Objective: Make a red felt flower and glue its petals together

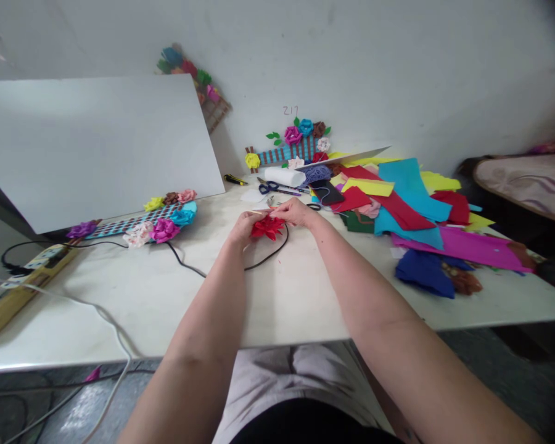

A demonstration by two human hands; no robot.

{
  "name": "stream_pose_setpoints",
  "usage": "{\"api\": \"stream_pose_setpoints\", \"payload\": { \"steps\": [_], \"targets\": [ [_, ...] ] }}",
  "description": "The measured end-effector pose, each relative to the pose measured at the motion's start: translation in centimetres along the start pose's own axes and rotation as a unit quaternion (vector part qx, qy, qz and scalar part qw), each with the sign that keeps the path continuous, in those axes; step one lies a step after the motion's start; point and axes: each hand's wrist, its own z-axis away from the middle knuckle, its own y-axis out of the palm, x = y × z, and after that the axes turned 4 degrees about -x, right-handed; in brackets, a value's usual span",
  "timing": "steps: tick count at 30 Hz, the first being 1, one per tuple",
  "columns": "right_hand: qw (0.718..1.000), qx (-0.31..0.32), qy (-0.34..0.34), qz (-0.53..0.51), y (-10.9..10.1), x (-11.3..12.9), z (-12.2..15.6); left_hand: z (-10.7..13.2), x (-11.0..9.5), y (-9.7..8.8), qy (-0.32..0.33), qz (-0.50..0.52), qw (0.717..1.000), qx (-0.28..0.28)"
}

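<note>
A red paper flower [267, 229] with pointed petals is held between both hands over the table. My left hand [246, 227] is closed on its left side, and a thin pale stick seems to lie along the fingers. From the right, my right hand [296, 213] pinches the flower's upper edge. What exactly its fingertips grip is too small to make out. Just behind the hands lie dark-handled scissors [269, 187]. A black cord [271, 254] runs under and beside the flower.
On the right spreads a heap of coloured crepe paper [398, 197]. To the left lies a woven piece with paper flowers [164, 230], near a power strip [32, 271]. A white board [97, 148], a utility knife [235, 179] and a flowered guitar-like piece [291, 148] are at the back.
</note>
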Motion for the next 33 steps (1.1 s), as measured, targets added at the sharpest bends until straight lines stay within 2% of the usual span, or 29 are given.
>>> {"api": "stream_pose_setpoints", "payload": {
  "steps": [12, 19, 27, 33],
  "targets": [
    [0.996, -0.029, -0.076, 0.045, 0.04, -0.33, -0.28, -0.29, 0.41, -0.18, -0.02, 0.016, 0.999, -0.025],
    [0.996, -0.042, -0.07, 0.024, 0.27, -0.6, -0.73, -0.4, 0.23, 0.08, -0.018, 0.026, 0.999, -0.031],
    [0.997, -0.044, -0.069, 0.006, 0.48, -0.39, -0.68, -0.64, 0.6, -0.09, 0.003, 0.004, 0.998, -0.07],
    [0.997, -0.05, -0.062, -0.004, 0.71, -0.14, -0.67, -0.47, 0.29, -0.1, 0.024, 0.002, 0.998, -0.061]
  ]
}}
